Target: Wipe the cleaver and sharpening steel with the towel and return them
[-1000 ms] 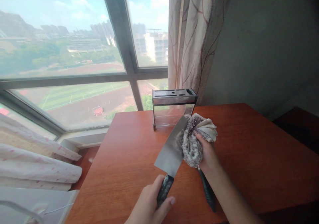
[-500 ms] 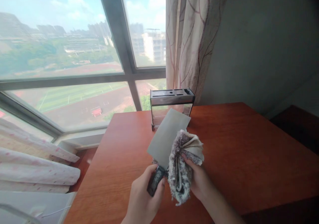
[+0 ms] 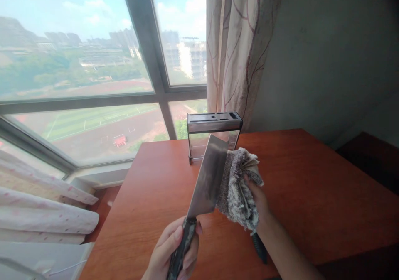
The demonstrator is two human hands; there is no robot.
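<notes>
My left hand (image 3: 173, 251) grips the dark handle of a broad steel cleaver (image 3: 208, 178), blade tilted up and away over the table. A bunched grey and cream cloth (image 3: 237, 188) is clutched in my right hand (image 3: 257, 197) and pressed against the right face of the blade. Behind the blade stands a metal and clear knife block (image 3: 214, 127) with slots in its top. A second dark handle (image 3: 258, 246) lies on the table under my right wrist; the rest of it is hidden.
The red-brown wooden table (image 3: 311, 188) ends at a large window (image 3: 93, 64) on the left and a patterned curtain (image 3: 240, 43) behind. A dark piece of furniture (image 3: 370, 155) sits at the right. White fabric (image 3: 40, 209) lies below the window.
The cleaver has turned from showing its flat face to a steeper, more edge-on tilt. My right hand with the cloth has slid up along the blade from near the handle.
</notes>
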